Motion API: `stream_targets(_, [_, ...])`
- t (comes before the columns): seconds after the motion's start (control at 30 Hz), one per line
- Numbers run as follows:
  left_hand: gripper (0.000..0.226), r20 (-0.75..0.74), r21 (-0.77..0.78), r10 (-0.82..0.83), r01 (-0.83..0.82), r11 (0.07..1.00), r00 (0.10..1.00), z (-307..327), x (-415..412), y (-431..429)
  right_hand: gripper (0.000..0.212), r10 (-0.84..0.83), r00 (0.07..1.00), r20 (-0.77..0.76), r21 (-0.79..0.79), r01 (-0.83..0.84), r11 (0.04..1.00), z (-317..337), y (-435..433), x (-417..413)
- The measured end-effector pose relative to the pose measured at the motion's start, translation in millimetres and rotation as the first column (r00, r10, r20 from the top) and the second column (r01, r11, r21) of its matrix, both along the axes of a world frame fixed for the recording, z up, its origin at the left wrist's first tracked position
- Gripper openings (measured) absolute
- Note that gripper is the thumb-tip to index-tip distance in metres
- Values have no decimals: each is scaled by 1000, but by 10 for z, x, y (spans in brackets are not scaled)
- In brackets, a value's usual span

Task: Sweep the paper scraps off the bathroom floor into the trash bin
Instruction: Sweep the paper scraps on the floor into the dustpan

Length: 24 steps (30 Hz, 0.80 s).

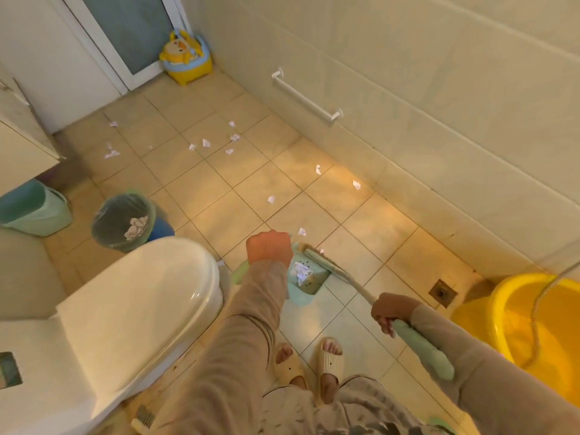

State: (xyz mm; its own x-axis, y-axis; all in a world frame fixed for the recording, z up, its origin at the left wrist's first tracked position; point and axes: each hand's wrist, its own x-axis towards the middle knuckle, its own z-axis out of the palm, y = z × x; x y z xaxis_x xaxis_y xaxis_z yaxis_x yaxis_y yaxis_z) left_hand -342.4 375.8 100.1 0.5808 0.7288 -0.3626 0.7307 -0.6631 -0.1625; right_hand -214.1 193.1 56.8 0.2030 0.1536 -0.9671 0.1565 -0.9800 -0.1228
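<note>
Paper scraps lie scattered over the tiled floor, most of them well beyond the toilet toward the door, a few nearer along the wall side, and one just past the broom head. You hold the dustpan low beside the toilet with your left hand, fingers wrapped shut round its handle, so the pan's mouth faces the oncoming sweep; a small wad of paper already sits in it. Your right hand is clamped round the broom partway up its pale green handle, which lets the head lie at the pan's edge on the side away from the toilet and push scraps inward with short strokes. The trash bin, lined with a dark bag and already holding crumpled paper, stands on the far side of the toilet, near enough that you could tip the pan there without walking far. Judging by how many pieces remain, you are early in the job; the farther cluster will need you to move the pan forward rather than dragging paper the whole way. A yellow basin sits well to the other side of you from the toilet, so mind the handle's back end.
</note>
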Motion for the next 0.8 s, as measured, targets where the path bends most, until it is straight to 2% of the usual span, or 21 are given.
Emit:
stream_targets(0.2, [23, -5, 2, 10, -10, 1000, 1000, 27, -44, -21, 38, -304, 945, -123, 64, 313, 948, 333, -203, 245])
stream_targets(0.33, [22, 10, -10, -1, 1, 1000, 1000, -13, -79, -108, 42, -380, 915, -138, 85, 393, 916, 376, -264, 284])
stream_targets(0.6, [23, -7, -2, 39, -39, 999, 999, -1, -42, -72, 39, -287, 958, 6, 99, 285, 954, 418, 71, 550])
stream_targets(0.8, [27, -40, -45, 186, -188, 981, 982, 33, 132, -1, 37, 19, 992, 121, 128, -35, 991, 381, 650, 1064])
